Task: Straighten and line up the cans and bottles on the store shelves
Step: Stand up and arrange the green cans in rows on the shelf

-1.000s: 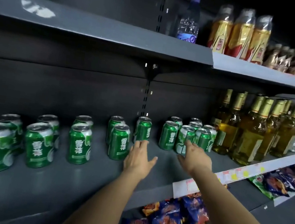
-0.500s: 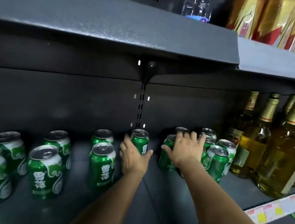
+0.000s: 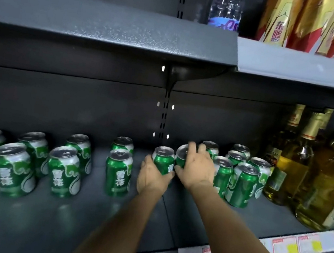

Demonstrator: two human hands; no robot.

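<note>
left hand wraps an upright shiny green aluminium can, right hand grips its twin at 3 o'clock

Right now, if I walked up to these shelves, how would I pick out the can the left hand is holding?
Find the black upright strip with slots in the back wall of the middle shelf. Just below it, two green cans stand side by side with hands on them. Yours is the left one, which the left hand grips from below and whose silver top is fully visible, unlike its neighbour's.
</note>
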